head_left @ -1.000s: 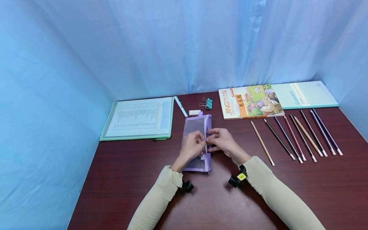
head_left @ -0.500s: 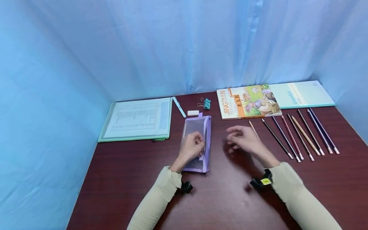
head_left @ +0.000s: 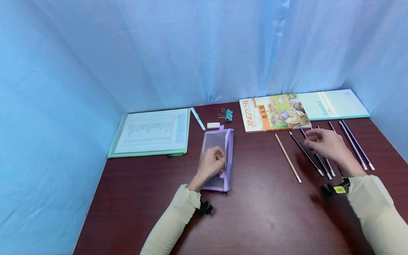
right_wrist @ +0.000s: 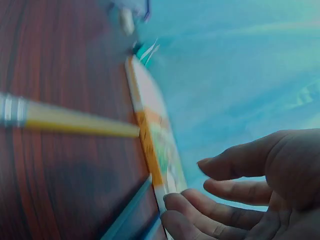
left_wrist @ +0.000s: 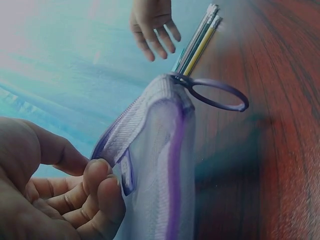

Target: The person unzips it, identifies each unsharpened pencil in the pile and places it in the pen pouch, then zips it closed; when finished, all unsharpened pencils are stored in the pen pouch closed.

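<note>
A purple mesh zip pencil case [head_left: 213, 141] lies on the table, its zipper edge towards the right. My left hand [head_left: 210, 162] pinches that edge between thumb and fingers; the left wrist view shows the grip on the zipper band of the pencil case [left_wrist: 160, 145]. Over the row of pencils at the right hovers my right hand [head_left: 328, 145], fingers loosely bent and holding nothing. It hides parts of several pencils. A plain wooden pencil [head_left: 288, 157] and a black pencil [head_left: 298, 143] lie left of it, and a dark blue pencil [head_left: 352, 146] to its right.
Behind the pencil case are a white eraser [head_left: 213, 125], a teal binder clip [head_left: 228, 115] and a light blue pen [head_left: 198, 119]. A green-edged document folder [head_left: 153, 131] lies at left. An illustrated book [head_left: 277, 113] overlaps a pale notebook [head_left: 338, 103] at the back right.
My right hand has let go of the pencil case and swung right, over the pencils. The left hand keeps its pinch on the case.
</note>
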`<action>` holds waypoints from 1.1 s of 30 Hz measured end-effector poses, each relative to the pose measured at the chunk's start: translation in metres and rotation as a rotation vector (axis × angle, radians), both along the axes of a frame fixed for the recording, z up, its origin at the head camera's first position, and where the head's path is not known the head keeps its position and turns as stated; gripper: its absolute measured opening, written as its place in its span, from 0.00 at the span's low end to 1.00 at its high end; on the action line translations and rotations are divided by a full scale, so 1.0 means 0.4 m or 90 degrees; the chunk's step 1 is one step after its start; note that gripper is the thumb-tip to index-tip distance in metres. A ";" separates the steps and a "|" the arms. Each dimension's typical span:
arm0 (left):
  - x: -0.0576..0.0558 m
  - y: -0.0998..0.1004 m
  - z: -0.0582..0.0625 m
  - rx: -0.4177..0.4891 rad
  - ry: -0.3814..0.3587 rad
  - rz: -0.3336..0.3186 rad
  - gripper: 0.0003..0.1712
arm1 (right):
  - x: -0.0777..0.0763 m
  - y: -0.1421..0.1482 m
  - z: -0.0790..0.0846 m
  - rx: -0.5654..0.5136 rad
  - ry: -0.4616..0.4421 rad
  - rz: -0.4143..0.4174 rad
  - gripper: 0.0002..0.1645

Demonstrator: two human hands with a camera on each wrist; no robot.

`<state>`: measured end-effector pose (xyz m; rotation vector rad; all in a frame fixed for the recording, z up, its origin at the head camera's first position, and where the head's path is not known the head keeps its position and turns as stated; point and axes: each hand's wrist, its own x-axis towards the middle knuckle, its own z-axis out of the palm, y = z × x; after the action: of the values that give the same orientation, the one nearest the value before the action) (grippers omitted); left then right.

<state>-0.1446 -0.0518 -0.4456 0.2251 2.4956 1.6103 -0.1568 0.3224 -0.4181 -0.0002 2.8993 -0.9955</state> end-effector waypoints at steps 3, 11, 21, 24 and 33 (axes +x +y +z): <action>-0.001 -0.002 0.002 -0.007 0.002 0.003 0.03 | -0.013 0.028 -0.008 0.096 0.020 0.015 0.25; -0.004 -0.004 -0.001 -0.019 0.007 -0.001 0.03 | -0.026 0.041 -0.039 0.202 -0.010 0.010 0.30; -0.005 -0.004 -0.001 -0.006 -0.007 -0.004 0.03 | -0.029 0.022 -0.050 0.256 -0.054 -0.009 0.19; -0.005 -0.004 -0.001 -0.006 -0.010 -0.005 0.03 | -0.030 0.023 -0.039 0.261 -0.051 0.003 0.16; -0.006 -0.004 -0.002 0.005 -0.020 -0.008 0.03 | -0.034 0.044 0.003 0.181 -0.075 0.012 0.32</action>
<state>-0.1470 -0.0534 -0.4466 0.2134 2.4602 1.6060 -0.1704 0.3399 -0.4167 0.0448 2.8967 -0.5522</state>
